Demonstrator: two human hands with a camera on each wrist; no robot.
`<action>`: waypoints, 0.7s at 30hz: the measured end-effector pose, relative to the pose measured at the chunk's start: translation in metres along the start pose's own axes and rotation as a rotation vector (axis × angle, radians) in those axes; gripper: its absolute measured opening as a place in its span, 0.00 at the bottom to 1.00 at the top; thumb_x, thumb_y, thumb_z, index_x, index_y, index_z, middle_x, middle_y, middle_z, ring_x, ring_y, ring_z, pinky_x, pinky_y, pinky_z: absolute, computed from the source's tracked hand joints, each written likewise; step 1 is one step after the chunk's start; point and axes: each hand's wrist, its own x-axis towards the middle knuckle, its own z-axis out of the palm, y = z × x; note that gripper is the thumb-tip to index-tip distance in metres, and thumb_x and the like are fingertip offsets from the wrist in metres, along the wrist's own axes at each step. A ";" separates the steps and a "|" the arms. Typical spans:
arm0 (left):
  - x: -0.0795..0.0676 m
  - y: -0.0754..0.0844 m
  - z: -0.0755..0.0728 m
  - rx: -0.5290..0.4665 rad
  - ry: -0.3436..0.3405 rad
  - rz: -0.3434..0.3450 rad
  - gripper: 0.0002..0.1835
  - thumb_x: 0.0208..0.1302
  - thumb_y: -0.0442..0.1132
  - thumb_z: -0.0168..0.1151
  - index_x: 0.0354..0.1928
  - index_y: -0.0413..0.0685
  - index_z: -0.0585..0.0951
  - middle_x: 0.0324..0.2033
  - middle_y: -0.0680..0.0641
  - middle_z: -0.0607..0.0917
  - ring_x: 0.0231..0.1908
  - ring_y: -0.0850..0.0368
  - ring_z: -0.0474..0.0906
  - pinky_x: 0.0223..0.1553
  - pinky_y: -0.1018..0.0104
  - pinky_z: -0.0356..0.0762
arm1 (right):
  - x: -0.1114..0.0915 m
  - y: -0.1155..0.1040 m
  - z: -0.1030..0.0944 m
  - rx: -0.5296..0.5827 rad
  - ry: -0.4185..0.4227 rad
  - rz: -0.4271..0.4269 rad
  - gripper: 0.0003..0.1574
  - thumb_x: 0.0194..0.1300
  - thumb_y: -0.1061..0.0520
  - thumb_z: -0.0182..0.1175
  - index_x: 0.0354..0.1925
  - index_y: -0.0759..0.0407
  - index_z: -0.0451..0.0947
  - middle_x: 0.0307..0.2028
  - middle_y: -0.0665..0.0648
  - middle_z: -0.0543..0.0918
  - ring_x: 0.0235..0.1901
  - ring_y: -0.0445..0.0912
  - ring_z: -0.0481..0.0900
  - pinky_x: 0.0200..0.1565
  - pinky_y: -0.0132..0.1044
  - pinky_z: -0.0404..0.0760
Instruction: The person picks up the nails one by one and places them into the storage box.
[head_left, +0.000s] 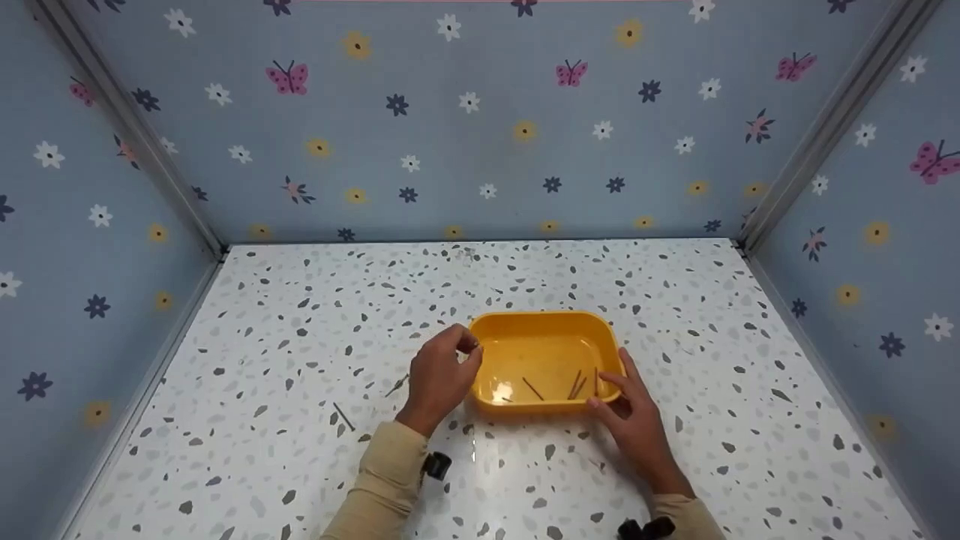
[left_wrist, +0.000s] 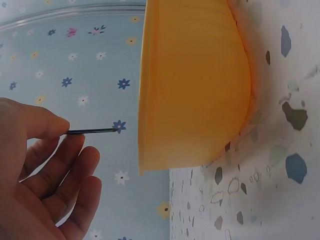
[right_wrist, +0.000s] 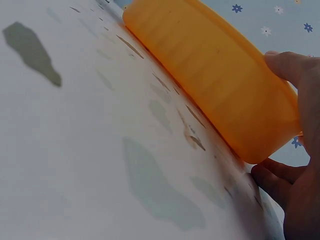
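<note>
My left hand pinches a thin dark pin between thumb and forefinger, just off the left rim of a yellow plastic tray. The pin's free end points toward the tray wall, and the other fingers are loosely curled. At the tray's front right corner, my right hand grips the rim, with fingers on both sides of the wall. Several thin dark pins lie inside on the tray floor, mostly toward the front. The right wrist view has the tray's outer wall and that hand's fingers at its end.
Another dark pin lies on the speckled white table, left of my left forearm. A further thin piece shows beside the left hand, partly covered. Flowered blue panels enclose the table at the back and both sides.
</note>
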 end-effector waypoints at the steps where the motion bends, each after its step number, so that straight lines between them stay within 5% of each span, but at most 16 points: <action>1: 0.000 0.002 0.003 0.009 -0.015 0.006 0.05 0.63 0.37 0.69 0.36 0.50 0.80 0.33 0.52 0.85 0.34 0.56 0.82 0.37 0.63 0.80 | 0.000 0.000 0.000 -0.004 0.000 0.003 0.26 0.69 0.56 0.64 0.63 0.60 0.74 0.79 0.57 0.46 0.74 0.56 0.55 0.59 0.25 0.68; 7: 0.002 0.009 0.021 0.091 -0.107 0.068 0.04 0.65 0.38 0.67 0.39 0.49 0.82 0.34 0.52 0.84 0.35 0.57 0.80 0.39 0.64 0.80 | -0.001 0.000 -0.001 -0.004 0.000 0.016 0.24 0.69 0.55 0.64 0.62 0.55 0.74 0.79 0.55 0.46 0.75 0.54 0.53 0.61 0.28 0.67; 14: 0.005 0.008 0.036 0.311 -0.178 0.198 0.04 0.65 0.39 0.66 0.38 0.50 0.88 0.32 0.52 0.87 0.32 0.56 0.81 0.36 0.59 0.78 | -0.001 0.001 0.000 0.018 -0.001 0.013 0.24 0.69 0.55 0.65 0.62 0.56 0.75 0.79 0.56 0.46 0.75 0.55 0.53 0.63 0.35 0.66; 21: 0.006 0.008 0.045 0.437 -0.194 0.286 0.08 0.63 0.35 0.62 0.33 0.50 0.90 0.25 0.51 0.85 0.27 0.52 0.79 0.35 0.54 0.75 | -0.001 0.003 0.000 0.030 0.007 -0.001 0.25 0.69 0.55 0.65 0.61 0.57 0.75 0.79 0.58 0.46 0.75 0.56 0.54 0.63 0.43 0.68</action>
